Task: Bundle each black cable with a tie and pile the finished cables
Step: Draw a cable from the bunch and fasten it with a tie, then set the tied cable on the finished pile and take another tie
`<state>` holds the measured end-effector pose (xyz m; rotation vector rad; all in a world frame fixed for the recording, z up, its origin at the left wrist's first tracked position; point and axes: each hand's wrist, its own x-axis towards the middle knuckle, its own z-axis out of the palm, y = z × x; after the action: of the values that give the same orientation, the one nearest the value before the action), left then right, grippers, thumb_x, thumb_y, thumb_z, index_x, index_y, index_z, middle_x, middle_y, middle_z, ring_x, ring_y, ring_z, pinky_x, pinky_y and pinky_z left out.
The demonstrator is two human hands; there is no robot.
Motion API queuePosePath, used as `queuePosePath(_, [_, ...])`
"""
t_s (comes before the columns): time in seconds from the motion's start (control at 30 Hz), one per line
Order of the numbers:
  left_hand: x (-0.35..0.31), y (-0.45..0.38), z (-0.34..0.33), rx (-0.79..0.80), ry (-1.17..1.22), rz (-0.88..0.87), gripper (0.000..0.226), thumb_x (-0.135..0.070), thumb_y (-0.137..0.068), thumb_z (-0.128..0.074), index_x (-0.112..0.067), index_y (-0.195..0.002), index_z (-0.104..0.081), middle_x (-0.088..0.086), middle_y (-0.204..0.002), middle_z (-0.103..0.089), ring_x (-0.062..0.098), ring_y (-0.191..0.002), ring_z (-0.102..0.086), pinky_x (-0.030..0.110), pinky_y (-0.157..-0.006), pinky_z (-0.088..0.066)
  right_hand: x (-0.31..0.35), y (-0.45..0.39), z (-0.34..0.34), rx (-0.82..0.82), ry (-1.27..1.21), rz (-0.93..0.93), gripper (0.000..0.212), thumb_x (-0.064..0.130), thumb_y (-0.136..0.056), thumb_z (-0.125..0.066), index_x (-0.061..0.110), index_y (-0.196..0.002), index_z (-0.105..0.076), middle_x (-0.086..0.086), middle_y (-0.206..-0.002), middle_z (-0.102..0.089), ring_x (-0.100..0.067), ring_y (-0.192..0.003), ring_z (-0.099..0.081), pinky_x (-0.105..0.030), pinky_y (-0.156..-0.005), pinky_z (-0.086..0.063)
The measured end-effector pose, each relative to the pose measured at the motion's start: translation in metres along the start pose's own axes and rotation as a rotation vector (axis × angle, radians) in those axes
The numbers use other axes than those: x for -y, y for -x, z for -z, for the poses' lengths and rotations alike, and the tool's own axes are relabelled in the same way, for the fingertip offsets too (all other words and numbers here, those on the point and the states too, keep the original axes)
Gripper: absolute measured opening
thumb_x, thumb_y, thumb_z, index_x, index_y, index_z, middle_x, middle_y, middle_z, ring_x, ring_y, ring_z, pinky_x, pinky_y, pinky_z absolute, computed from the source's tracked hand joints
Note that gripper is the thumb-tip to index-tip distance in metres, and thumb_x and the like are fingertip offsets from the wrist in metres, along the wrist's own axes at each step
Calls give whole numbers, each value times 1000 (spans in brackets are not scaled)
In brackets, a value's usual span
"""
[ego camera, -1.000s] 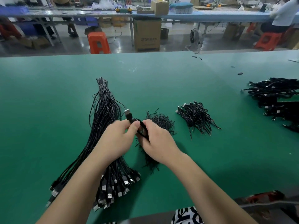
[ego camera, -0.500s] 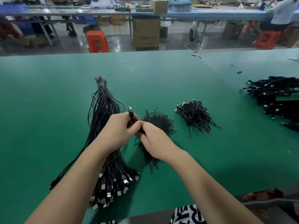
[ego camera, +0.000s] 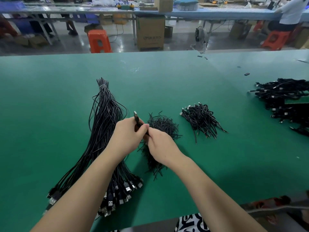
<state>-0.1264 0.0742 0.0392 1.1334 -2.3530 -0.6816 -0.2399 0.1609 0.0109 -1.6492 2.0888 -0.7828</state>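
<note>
on the green table (ego camera: 50,114), a long sheaf of loose black cables (ego camera: 103,124) is laid at the left, usb plugs fanned out at its near end. just right of it, one folded cable (ego camera: 137,120) is gripped in the curled left hand (ego camera: 127,137), its plug sticking up; the right hand (ego camera: 160,144) is pinched against the same cable. a heap of ties (ego camera: 163,126) is seen behind the hands, then a small pile of bundled cables (ego camera: 200,121). no writing can be read on the cables.
</note>
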Motion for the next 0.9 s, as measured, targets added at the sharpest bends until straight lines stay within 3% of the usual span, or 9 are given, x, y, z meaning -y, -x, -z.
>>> queuePosePath(0.1, [2,-1,-3,4,184,12,12,-34,-94,-64,-33,-83,-69,-11,-75,-70,4,-67,-62,22,-60,-47,-1,0,3,-34,5,-24,25,22,-107,-37,12,-117,-57,-6,-91,-64,-27,-78,-54,-38,-68,-42])
queuePosePath(0.2, [16,-2,-2,203,788,116,13,-17,-97,-64,-19,-108,-69,4,-77,-63,11,-50,-45,26,-45,-38,-4,0,9,-63,-24,-53,22,26,-107,-37,14,-94,-51,-2,-79,-60,-28,-74,-56,-41,-66,-44])
queuePosePath(0.23, [25,-5,-4,230,795,157,18,-14,-98,-63,-15,-115,-66,7,-81,-62,11,-52,-46,25,-46,-40,-6,0,10,-65,-39,-68,25,28,-108,-38,15,-88,-46,-1,-73,-56,-25,-69,-53,-41,-64,-42])
queuePosePath(0.37, [58,-12,-33,96,-195,166,17,-13,-99,-57,-13,-110,-69,3,-106,-69,19,-90,-65,34,-84,-56,-14,1,12,-47,-115,-152,36,32,-109,-37,19,-75,-33,2,-66,-43,-17,-59,-38,-38,-58,-34])
queuePosePath(0.5, [67,-1,-63,189,-319,142,13,-20,-98,-56,-16,-101,-68,3,-101,-63,21,-86,-61,37,-79,-54,-14,4,10,-50,-163,-189,33,35,-108,-36,19,-80,-41,0,-73,-50,-18,-66,-45,-40,-65,-39])
queuePosePath(0.6, [70,3,-75,229,-403,118,15,-20,-99,-52,-16,-100,-66,3,-98,-57,24,-82,-59,36,-73,-53,-11,7,10,-44,-168,-196,33,36,-109,-35,10,-104,-55,-10,-99,-64,-28,-93,-59,-48,-86,-47])
queuePosePath(0.7, [72,5,-83,260,-468,98,13,-18,-100,-50,-14,-100,-63,4,-96,-54,26,-79,-60,39,-72,-54,-11,8,10,-40,-173,-185,34,38,-108,-34,11,-97,-51,-8,-95,-64,-27,-91,-59,-49,-88,-48])
queuePosePath(0.8, [74,5,-86,249,-445,124,11,-12,-100,-50,-12,-102,-60,5,-97,-55,26,-81,-59,39,-72,-54,-14,9,10,-42,-175,-168,35,37,-108,-36,19,-78,-35,1,-72,-48,-19,-69,-46,-45,-73,-44])
queuePosePath(0.9, [75,5,-87,245,-446,127,11,-10,-99,-49,-13,-102,-60,4,-97,-57,25,-82,-60,38,-72,-53,-15,9,9,-31,-161,-154,36,36,-108,-36,20,-76,-30,1,-69,-43,-19,-66,-41,-45,-70,-44])
